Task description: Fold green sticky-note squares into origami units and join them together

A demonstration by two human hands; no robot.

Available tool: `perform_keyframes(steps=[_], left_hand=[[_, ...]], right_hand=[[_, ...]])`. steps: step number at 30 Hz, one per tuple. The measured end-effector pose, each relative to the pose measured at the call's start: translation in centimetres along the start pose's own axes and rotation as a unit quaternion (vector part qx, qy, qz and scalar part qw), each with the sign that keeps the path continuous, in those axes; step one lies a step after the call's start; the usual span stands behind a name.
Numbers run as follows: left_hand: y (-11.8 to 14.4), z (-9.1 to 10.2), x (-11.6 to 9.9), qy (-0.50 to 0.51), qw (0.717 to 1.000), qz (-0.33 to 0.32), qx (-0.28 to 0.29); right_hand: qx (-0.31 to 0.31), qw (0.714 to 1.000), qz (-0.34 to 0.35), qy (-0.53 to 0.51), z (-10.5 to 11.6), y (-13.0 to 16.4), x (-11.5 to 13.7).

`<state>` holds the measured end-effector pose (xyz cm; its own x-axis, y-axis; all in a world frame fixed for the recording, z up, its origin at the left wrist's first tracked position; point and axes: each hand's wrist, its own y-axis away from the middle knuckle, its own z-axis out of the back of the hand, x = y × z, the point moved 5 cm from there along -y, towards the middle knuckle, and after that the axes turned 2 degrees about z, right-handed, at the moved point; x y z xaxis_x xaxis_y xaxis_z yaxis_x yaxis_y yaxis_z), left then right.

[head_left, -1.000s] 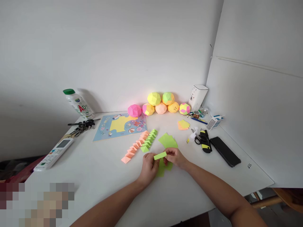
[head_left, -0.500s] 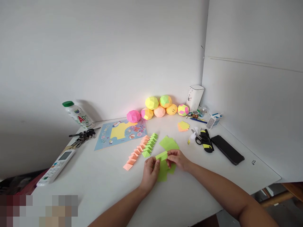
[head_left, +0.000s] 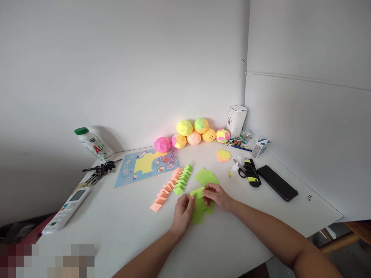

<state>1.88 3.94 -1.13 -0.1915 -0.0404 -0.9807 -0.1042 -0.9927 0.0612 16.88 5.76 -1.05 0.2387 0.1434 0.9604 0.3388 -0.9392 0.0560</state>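
My left hand (head_left: 182, 213) and my right hand (head_left: 216, 196) meet over the white table (head_left: 121, 227), both pinching a small folded green paper (head_left: 197, 192) between their fingertips. Under the hands lies a flat green sheet (head_left: 198, 213). More green sheets (head_left: 205, 177) are stacked just beyond. To the left run two rows of folded units, orange ones (head_left: 166, 188) and green ones (head_left: 182, 179).
Several paper balls (head_left: 191, 133) line the back wall by a white box (head_left: 237, 120). Scissors (head_left: 245, 170), a phone (head_left: 277, 182) and sticky notes (head_left: 223, 155) lie at right. At left are a picture sheet (head_left: 146, 163), keys (head_left: 98, 170), a bottle (head_left: 92, 143) and a remote (head_left: 66, 209).
The green strip between my fingers has been folded shorter and lowered toward the sheet on the table. The view has shifted slightly to the right.
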Motion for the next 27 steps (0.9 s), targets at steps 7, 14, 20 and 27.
perform_keyframes(steps=[7,14,20,27], left_hand=[[0.13,0.04,0.22,0.063,0.998,-0.020,-0.022],[-0.02,-0.05,0.02,0.057,0.997,-0.042,-0.005],[-0.41,0.19,0.33,0.072,0.997,0.008,-0.006],[-0.40,0.19,0.32,0.084,0.996,0.041,0.005]], right_hand=[[0.000,1.000,-0.010,0.003,-0.04,0.05,0.08],[0.023,0.999,0.006,0.034,-0.17,0.13,-0.03],[-0.001,0.999,0.053,-0.003,-0.14,0.28,0.40],[0.013,0.994,0.077,0.072,0.19,0.08,-0.12]])
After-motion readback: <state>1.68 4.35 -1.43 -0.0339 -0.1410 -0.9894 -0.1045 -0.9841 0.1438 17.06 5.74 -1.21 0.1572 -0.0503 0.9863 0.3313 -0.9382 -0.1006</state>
